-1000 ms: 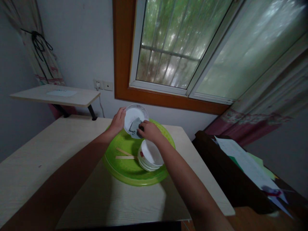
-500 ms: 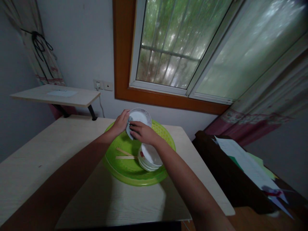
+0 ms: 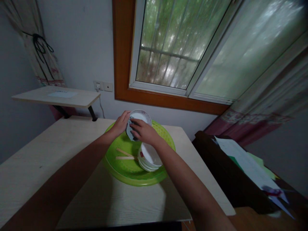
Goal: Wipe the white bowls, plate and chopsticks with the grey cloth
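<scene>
My left hand (image 3: 122, 122) grips the left rim of a white plate (image 3: 141, 115) with a patterned edge, held tilted above a round green tray (image 3: 134, 181). With my right hand (image 3: 143, 131) I press a grey cloth (image 3: 130, 132) against the plate's face, near its left side. Below my right wrist stands a stack of white bowls (image 3: 150, 157) with a red mark, partly covered by my forearm. Wooden chopsticks (image 3: 125, 157) lie on the tray at the left of the bowls.
The tray rests on a pale wooden table (image 3: 134, 205). A raised shelf (image 3: 79, 100) with a paper on it stands at the back left. Behind are a wall socket (image 3: 98, 85) and a window (image 3: 168, 48). Papers (image 3: 243, 163) lie on a dark piece of furniture at the right.
My right hand and the cloth have moved left across the plate, toward my left hand. The plate has shifted slightly right and down. Bowls and chopsticks stay where they were.
</scene>
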`<state>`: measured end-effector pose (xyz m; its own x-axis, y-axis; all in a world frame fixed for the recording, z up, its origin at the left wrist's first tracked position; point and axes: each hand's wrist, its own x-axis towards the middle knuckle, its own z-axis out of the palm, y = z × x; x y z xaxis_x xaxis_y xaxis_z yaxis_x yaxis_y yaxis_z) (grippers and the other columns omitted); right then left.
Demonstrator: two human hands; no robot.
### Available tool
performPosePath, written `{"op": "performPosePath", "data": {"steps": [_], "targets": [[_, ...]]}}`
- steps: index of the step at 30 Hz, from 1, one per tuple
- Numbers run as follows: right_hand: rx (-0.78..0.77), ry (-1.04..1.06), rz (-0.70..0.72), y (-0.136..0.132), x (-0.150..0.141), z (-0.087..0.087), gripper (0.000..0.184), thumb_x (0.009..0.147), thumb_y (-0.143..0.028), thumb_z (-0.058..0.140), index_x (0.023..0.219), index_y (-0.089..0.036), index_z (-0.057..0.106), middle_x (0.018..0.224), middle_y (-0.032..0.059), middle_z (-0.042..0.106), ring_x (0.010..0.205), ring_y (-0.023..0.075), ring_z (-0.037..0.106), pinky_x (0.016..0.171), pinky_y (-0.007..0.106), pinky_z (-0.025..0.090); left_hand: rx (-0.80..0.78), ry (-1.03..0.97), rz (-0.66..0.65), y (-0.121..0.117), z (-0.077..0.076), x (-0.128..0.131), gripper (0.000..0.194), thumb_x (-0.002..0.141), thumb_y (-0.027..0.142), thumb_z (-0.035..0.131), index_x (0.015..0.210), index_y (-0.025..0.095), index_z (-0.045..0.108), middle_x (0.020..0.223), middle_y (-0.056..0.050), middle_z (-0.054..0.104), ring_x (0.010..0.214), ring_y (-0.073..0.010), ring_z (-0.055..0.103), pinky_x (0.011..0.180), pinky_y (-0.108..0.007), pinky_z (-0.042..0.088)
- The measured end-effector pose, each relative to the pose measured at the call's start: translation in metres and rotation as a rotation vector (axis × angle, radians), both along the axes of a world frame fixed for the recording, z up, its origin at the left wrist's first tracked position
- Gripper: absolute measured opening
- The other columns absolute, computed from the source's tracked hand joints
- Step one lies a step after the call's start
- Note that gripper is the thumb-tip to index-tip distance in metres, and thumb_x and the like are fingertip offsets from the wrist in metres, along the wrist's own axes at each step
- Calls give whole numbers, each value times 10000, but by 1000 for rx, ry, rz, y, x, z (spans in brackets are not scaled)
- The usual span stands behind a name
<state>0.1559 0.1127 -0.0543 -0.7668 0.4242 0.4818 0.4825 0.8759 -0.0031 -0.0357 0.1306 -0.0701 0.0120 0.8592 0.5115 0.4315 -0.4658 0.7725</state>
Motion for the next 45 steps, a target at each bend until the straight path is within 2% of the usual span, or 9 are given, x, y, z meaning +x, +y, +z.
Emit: {"op": "performPosePath", "data": {"steps": [3,8,12,19,25,31,37,45], "targets": [[26,-13,-80,2,2,2,424,987,-306,496,1349,-117,612,1481,157,499,1386,263,449,1191,421,368,-5,11,-29,1,-1,0,424,985,458,310,1192,190,566,1183,-85,659,1140,-204,593,1055,-359,431],[60,-18,-281,0,8,8,472,964,-304,536,1409,-147,553,1500,128,483,1455,309,308,1199,498,327,-5,9,-62,3,-4,0,421,987,459,320,1189,188,572,1185,-80,661,1138,-201,593,1045,-346,435],[67,3,-373,-2,11,9,470,946,-292,560,1399,-167,555,1530,110,441,1376,340,350,1153,516,375,-31,12,-54,3,-3,1,423,988,465,318,1197,201,575,1189,-66,666,1143,-198,595,1040,-335,439],[22,56,-232,8,9,1,548,917,-241,604,1436,-131,468,1441,183,456,1310,325,433,1127,515,409,-18,1,-65,1,-3,2,406,989,456,328,1189,201,573,1197,-67,661,1149,-201,593,1056,-353,428],[-4,18,-219,4,9,4,686,944,-250,587,1563,-281,292,1400,162,467,1261,313,486,1054,515,468,-34,-7,-66,1,-5,2,392,983,455,341,1195,206,555,1187,-69,664,1127,-199,604,1035,-359,447],[26,-19,-239,3,9,4,603,953,-272,568,1528,-245,388,1452,165,429,1321,331,423,1101,523,432,-44,6,-63,0,-4,2,401,981,478,342,1200,212,547,1175,-66,668,1102,-206,615,1022,-372,454],[52,-8,-225,3,9,3,609,959,-277,547,1538,-211,369,1532,153,376,1325,335,410,1115,533,420,-35,-14,-87,-1,-4,2,411,979,485,343,1196,202,547,1167,-71,662,1086,-202,615,1003,-360,461],[33,-2,-157,2,10,5,641,946,-232,547,1542,-153,325,1513,151,436,1289,323,443,1123,523,401,-28,-17,-86,-1,-3,2,383,977,465,349,1181,206,545,1169,-66,657,1108,-198,602,1029,-357,442]]}}
